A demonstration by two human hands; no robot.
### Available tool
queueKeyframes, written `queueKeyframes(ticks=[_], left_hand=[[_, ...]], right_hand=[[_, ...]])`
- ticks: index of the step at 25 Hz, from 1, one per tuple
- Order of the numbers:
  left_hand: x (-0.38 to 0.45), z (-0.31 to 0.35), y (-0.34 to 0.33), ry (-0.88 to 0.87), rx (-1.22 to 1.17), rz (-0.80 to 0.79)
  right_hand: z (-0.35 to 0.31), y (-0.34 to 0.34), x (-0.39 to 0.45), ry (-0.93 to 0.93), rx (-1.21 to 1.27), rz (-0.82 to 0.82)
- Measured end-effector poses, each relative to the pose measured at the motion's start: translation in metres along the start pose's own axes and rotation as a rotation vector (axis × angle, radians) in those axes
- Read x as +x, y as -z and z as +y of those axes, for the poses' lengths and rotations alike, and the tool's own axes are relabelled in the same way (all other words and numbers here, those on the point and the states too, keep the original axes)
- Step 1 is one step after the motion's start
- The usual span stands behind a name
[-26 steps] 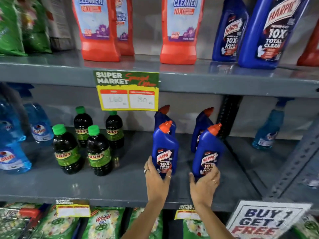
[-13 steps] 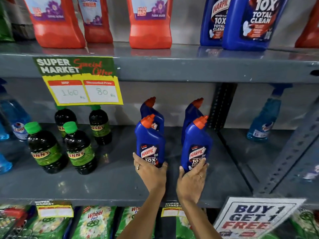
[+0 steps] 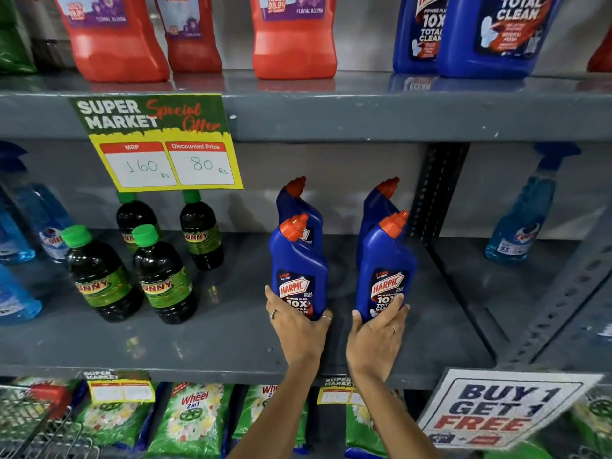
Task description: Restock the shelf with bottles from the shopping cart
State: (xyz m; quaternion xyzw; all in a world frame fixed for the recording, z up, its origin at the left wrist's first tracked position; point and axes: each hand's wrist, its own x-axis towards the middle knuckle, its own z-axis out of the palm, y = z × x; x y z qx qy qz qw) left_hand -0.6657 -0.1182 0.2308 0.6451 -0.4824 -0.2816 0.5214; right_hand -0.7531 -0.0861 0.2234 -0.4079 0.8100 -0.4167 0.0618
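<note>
Two blue Harpic bottles with orange caps stand upright on the grey middle shelf (image 3: pixel 215 346). My left hand (image 3: pixel 299 329) grips the base of the left front bottle (image 3: pixel 296 260). My right hand (image 3: pixel 377 329) grips the base of the right front bottle (image 3: pixel 385 263). Directly behind each stands another blue Harpic bottle, the left rear one (image 3: pixel 298 200) and the right rear one (image 3: pixel 376 202), both partly hidden. A corner of the shopping cart (image 3: pixel 36 422) with a red handle shows at the bottom left.
Several dark green-capped bottles (image 3: pixel 99 276) stand left of the Harpic bottles, with blue spray bottles (image 3: pixel 20 293) at the far left and one blue spray bottle (image 3: pixel 523 223) right of the upright post (image 3: pixel 437 190). Price tag (image 3: pixel 159 144) hangs from the upper shelf. Detergent bags (image 3: pixel 192 422) fill the shelf below.
Both hands and the two front bottles stay put on the shelf, grip unchanged. The camera view has shifted slightly between frames.
</note>
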Motion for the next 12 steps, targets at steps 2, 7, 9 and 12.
queueKeyframes(ticks=[2,7,9,12], left_hand=[[0.000,0.000,0.000,-0.004,-0.003,-0.010],[-0.011,-0.001,0.011,-0.001,-0.004,-0.072],[-0.018,-0.004,0.018,-0.023,-0.014,-0.103],[-0.018,-0.017,0.041,-0.108,-0.050,-0.102]], right_hand=[[0.000,-0.001,0.001,0.004,0.001,0.011],[0.000,0.001,-0.001,-0.007,0.008,0.019],[-0.003,0.003,-0.003,-0.009,0.030,0.030],[-0.007,0.005,-0.008,0.036,0.022,0.066]])
